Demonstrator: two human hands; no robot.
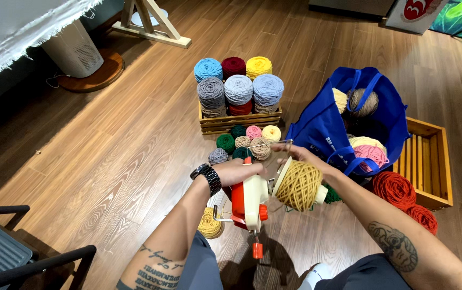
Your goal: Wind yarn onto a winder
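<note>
A red and cream yarn winder point(248, 201) sits in front of me with a mustard yarn cake point(298, 186) wound on its spindle. My left hand point(240, 171), a black watch on its wrist, grips the top of the winder's body. My right hand point(302, 156) rests on the upper edge of the mustard cake, fingers by the thin metal yarn guide point(284, 144). A looser mustard yarn ball point(210, 224) lies on the floor under my left forearm. The winder's orange crank handle point(257, 249) hangs down toward me.
A wooden crate point(240, 119) stacked with yarn cakes stands ahead, several small balls point(244, 142) before it. A blue bag point(349, 115) of yarn is at right, beside another crate point(430, 161) and orange-red skeins point(395, 189). A black chair point(10, 252) is at lower left.
</note>
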